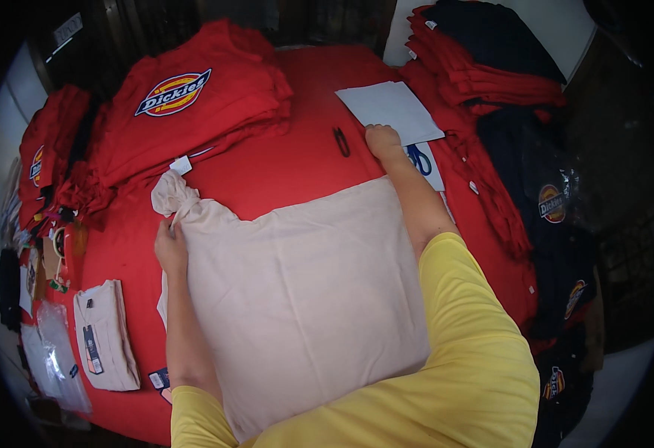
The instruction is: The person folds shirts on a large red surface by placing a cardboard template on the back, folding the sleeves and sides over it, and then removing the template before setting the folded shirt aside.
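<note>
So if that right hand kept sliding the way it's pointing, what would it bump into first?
Most likely the white sheet of paper: the right hand points up the red table with its fingers seemingly at the paper's near edge. The blue-handled scissors lie off to its side.

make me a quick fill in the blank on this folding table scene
1. The left hand grips the sleeve of a ____ coloured shirt.
2. The right hand rests beside a white ____.
3. The stack of folded shirts at the back left is ____.

Missing words: beige; sheet of paper; red
</note>
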The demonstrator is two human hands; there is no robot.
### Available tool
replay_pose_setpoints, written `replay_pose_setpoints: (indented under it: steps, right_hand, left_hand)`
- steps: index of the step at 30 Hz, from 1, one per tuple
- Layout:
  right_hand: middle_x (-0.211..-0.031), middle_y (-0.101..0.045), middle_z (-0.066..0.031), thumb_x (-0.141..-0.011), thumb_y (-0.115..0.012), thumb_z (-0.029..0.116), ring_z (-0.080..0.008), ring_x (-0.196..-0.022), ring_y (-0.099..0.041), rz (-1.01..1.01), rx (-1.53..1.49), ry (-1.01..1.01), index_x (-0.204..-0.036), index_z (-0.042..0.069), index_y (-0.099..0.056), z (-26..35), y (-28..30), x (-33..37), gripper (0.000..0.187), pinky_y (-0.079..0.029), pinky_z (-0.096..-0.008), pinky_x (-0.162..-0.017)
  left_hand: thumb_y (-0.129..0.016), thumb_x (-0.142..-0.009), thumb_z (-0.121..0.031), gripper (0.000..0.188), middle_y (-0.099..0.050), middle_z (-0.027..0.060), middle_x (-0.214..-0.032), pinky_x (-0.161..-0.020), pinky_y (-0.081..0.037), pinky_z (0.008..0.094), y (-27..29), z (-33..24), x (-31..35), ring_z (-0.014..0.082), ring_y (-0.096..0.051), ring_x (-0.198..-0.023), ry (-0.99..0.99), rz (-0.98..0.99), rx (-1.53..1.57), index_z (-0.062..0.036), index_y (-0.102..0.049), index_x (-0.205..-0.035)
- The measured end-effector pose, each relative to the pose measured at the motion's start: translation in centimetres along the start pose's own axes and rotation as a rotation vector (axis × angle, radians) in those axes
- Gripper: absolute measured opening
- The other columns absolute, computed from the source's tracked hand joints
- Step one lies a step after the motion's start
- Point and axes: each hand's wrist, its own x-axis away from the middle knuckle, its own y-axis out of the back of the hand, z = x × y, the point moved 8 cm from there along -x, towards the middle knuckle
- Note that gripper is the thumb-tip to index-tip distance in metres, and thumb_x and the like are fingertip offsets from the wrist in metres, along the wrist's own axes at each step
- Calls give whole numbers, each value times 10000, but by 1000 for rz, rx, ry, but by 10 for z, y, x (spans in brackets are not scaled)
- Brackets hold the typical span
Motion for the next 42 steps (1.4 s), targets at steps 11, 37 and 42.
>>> replay_pose_setpoints:
  steps: [11, 37, 42]
  right_hand:
    - [-1095, -633, -229, -914, -478, 175, -379, -937, -662, -26, -135, -17, -1256, 1, -492, -18, -19, 1, 384, -529, -533, -789]
    - [-1014, -643, -245, -770, -599, -17, -416, -956, -619, -158, -717, -450, -1009, -30, -623, -50, 35, 176, 240, -482, -471, -855]
    - [-988, -632, -242, -761, -619, -17, -422, -948, -609, -336, -616, -372, -1010, -27, -616, -60, 7, 161, 249, -478, -476, -849]
  left_hand:
    - [-566, -916, -211, 216, -657, 218, -926, -730, -482, 453, 1, 0, 1, 403, -625, -862, -20, -7, 0, -9, -574, -991]
    - [-552, -918, -207, 214, -653, 224, -916, -726, -480, 457, 6, 2, 1, 409, -622, -846, 15, -3, -17, -2, -578, -972]
    - [-555, -917, -206, 211, -654, 216, -909, -722, -477, 455, 3, 0, 0, 406, -622, -840, -24, -10, 15, -4, -577, -973]
